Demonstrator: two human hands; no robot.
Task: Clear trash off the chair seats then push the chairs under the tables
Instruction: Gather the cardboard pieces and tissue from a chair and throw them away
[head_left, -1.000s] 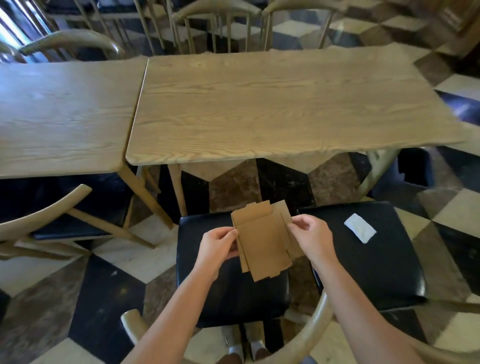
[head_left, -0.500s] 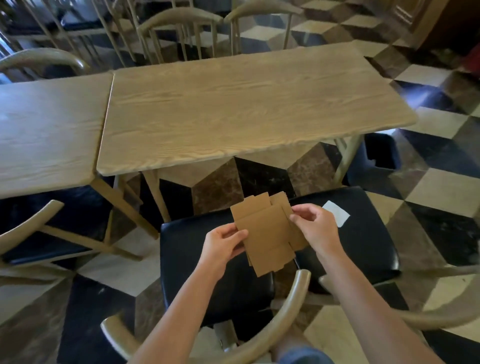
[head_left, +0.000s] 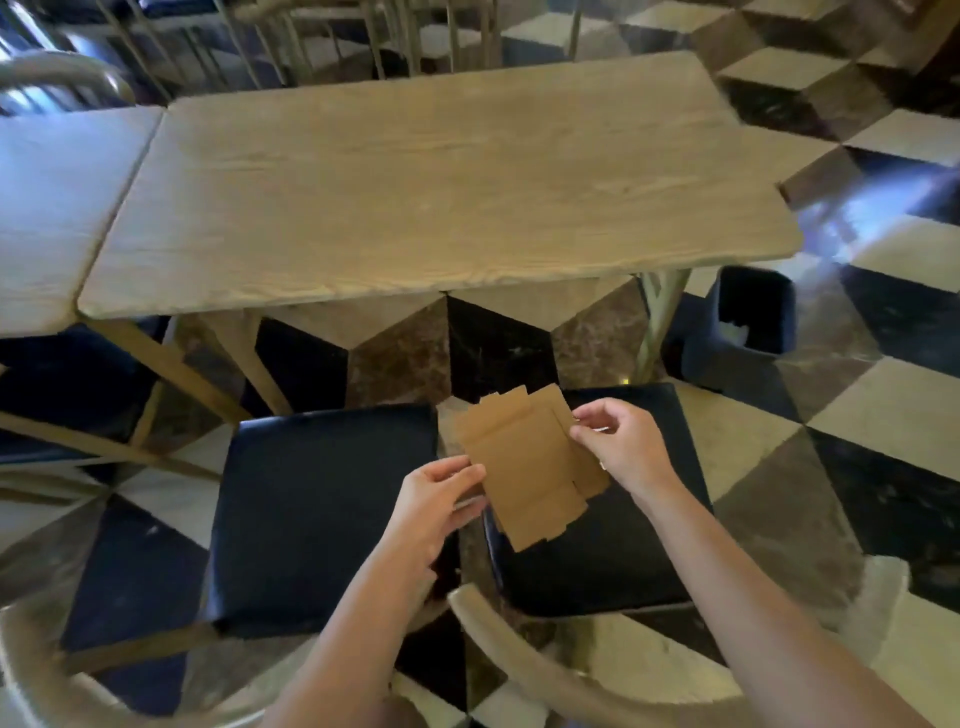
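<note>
I hold a flattened brown cardboard piece between both hands, above the gap between two chairs. My left hand pinches its lower left edge. My right hand grips its upper right edge. The left chair's black seat is bare. The right chair's black seat lies partly under the cardboard and my right hand. The white paper scrap seen earlier on that seat is hidden. Both chairs stand pulled out from the wooden table.
A second wooden table adjoins on the left, with another dark-seated chair under it. A dark bin stands on the checkered floor by the table's right leg. More chairs line the far side. Curved chair backs are close to me.
The view has swung right and closer. My hands shifted the cardboard slightly right, and my right hand now covers the spot where the white scrap showed.
</note>
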